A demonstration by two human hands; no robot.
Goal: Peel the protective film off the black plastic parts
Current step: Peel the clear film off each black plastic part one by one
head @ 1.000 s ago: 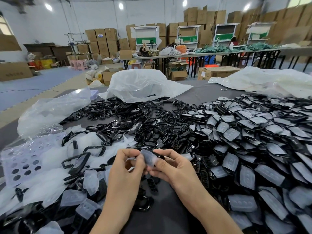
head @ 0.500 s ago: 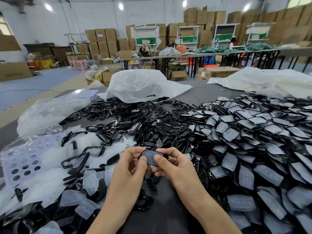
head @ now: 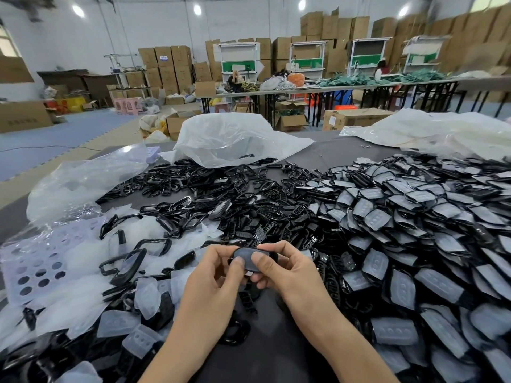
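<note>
One black part is pinched between both hands, over the middle of the table near its front edge. It's gripped by the left hand and right hand, thumbs on its face, fingers curled behind. Greyish film looks to be on it. Film-covered parts are heaped toward the right edge, peeled films are scattered along the left, and bare frames are spread further back.

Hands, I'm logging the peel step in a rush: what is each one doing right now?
Left hand: thumb and fingers pinch the black plastic part.
Right hand: pinches the same part.
</note>
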